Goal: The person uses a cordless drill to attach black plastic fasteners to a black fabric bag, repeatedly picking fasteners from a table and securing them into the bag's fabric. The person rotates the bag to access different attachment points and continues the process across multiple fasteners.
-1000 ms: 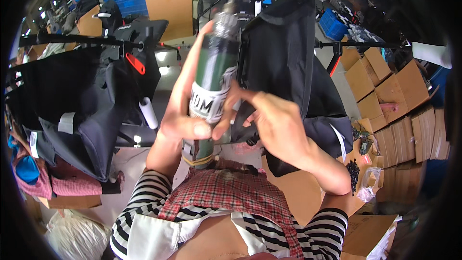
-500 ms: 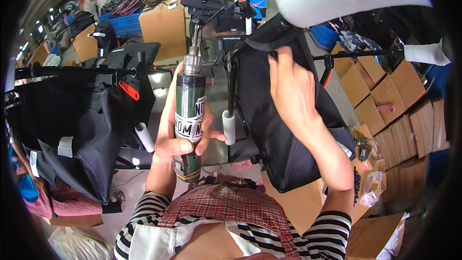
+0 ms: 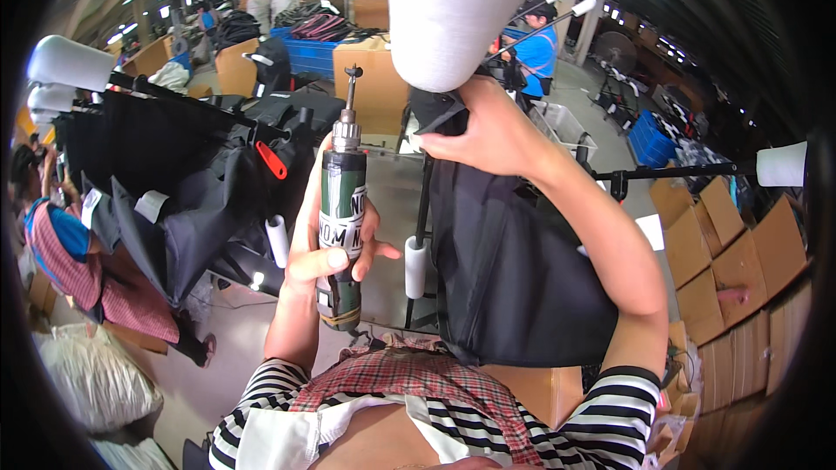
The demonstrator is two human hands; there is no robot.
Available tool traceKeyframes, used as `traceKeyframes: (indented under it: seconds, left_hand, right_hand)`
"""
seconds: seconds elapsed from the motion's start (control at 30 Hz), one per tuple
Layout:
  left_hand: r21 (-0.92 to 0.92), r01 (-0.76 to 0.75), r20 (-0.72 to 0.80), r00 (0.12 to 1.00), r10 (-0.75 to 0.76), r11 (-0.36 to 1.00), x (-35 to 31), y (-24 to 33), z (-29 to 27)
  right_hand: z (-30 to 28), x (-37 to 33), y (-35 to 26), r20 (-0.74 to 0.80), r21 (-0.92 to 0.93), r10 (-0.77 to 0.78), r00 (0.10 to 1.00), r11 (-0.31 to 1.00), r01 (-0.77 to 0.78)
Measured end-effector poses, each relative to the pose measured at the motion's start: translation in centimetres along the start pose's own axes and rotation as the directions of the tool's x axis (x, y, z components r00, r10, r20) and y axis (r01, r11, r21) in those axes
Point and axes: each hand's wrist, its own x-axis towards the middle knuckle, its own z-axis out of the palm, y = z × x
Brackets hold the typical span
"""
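Note:
Held upright in my left hand [image 3: 305,263] is a green and black electric screwdriver [image 3: 341,178], its bit pointing up. The fingers wrap round its body and the thumb lies across the front. My right hand [image 3: 498,132] is closed on the top edge of a black fabric panel [image 3: 522,261], with a corner pinched between thumb and fingers. That panel hangs down from a black tube frame in front of me. Just above this hand looms a thick white foam-wrapped bar [image 3: 466,13]. A white foam sleeve [image 3: 415,267] covers part of the upright tube between my hands.
Another black fabric frame with a red tag [image 3: 271,159] stands at left. Beyond it, a person in a pink apron [image 3: 65,239] is at work. Cardboard boxes [image 3: 740,252] are stacked at right. Farther back are a blue bin [image 3: 309,54] and a person in blue [image 3: 534,54].
My right hand has risen from the panel's face to its top edge, drawing the fabric up. The view has tilted upward. My left hand still grips the electric screwdriver.

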Motion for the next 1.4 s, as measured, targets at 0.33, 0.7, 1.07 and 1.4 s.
traceKeyframes:
  seconds: [0.33, 0.7, 1.07, 1.4]
  left_hand:
    - [0.104, -0.073, -0.044, 0.996, 0.077, 0.992, 1.5, 0.0, 1.1]
    - [0.227, -0.211, -0.052, 0.972, 0.228, 0.951, 6.1, -1.1, 2.2]
    - [0.21, -0.2, -0.068, 0.973, 0.219, 0.957, 6.8, -1.8, 2.3]
    - [0.338, -0.239, -0.048, 0.962, 0.27, 0.91, 5.8, -1.2, 1.5]
  right_hand:
    - [0.0, -2.1, -1.2, -0.096, -0.361, 0.127, 0.987, 0.92, -0.153]
    - [0.6, -3.3, -2.8, -0.227, -0.284, 0.13, 0.965, 0.939, -0.193]
    - [1.9, -2.9, -1.8, -0.269, -0.229, 0.189, 0.944, 0.94, -0.253]
    - [1.6, -2.0, -0.3, -0.155, -0.101, 0.165, 0.974, 0.978, -0.182]
